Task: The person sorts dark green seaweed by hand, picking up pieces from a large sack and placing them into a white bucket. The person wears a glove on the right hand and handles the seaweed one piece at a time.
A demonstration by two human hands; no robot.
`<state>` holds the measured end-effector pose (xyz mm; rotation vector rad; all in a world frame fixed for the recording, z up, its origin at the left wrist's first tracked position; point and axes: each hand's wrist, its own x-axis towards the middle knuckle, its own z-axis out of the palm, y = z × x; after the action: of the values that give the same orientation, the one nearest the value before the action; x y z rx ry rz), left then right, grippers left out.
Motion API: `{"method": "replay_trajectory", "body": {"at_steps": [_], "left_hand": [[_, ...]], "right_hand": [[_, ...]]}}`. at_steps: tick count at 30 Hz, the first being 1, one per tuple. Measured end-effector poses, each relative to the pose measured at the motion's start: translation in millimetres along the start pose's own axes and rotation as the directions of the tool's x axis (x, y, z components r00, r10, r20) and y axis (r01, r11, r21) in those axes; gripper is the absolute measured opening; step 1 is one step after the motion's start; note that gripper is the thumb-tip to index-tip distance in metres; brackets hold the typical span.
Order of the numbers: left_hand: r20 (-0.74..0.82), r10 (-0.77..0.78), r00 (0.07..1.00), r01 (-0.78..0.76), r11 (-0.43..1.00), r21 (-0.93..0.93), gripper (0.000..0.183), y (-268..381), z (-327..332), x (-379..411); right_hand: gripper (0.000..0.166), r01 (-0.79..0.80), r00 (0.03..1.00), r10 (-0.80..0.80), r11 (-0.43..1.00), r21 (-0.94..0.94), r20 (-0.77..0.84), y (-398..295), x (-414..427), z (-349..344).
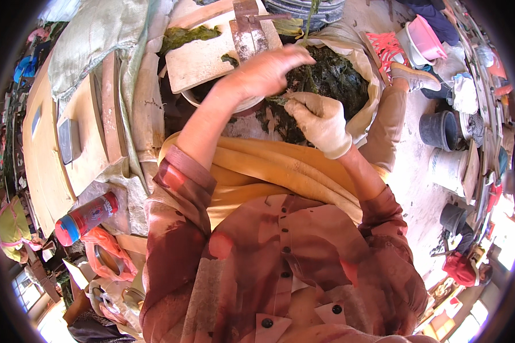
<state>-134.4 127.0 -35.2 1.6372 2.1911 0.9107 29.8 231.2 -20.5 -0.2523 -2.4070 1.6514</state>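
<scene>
My left hand (pixel 262 73), bare and blurred, is stretched over the near edge of a white board (pixel 197 70) and a heap of dark green seaweed (pixel 339 81). Its fingers point to the right, and I see nothing gripped in it. A thin green strand (pixel 311 19) hangs just beyond its fingertips. My right hand (pixel 322 122) wears a cream work glove and pinches a small piece of seaweed (pixel 277 100) between thumb and fingers. The heap lies in an open woven sack (pixel 371 85). A rusty metal fitting (pixel 251 40) is fixed on the board, which rests over a round tub (pixel 191 97).
More seaweed (pixel 189 36) lies on the board's far left. A dark ribbed tub (pixel 322 13) stands beyond. At left are a covered bench (pixel 86 124) and a red bottle (pixel 88 218). Buckets (pixel 437 130) line the right, where another person's shoe (pixel 414 76) shows.
</scene>
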Motion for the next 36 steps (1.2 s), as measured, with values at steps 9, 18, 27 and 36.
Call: {"method": "replay_trajectory", "body": {"at_steps": [9,18,27,36], "left_hand": [[0.075,0.002,0.997,-0.018,0.977,0.211,0.013,-6,23,2],[0.017,-0.114,0.993,0.113,0.932,-0.345,0.024,-7,23,12],[0.419,-0.049,0.907,0.305,0.761,-0.573,0.037,44,54,25],[0.196,-0.223,0.955,0.297,0.698,-0.652,0.02,30,18,18]], "right_hand": [[0.019,0.076,0.985,-0.001,0.896,0.437,-0.17,-16,-31,-31],[0.038,-0.086,0.961,0.275,0.228,0.97,0.021,34,-13,-83],[0.035,0.015,0.917,0.391,0.172,0.985,-0.083,3,22,-72],[0.037,0.085,0.987,0.121,0.181,0.98,-0.108,50,28,-110]]}}
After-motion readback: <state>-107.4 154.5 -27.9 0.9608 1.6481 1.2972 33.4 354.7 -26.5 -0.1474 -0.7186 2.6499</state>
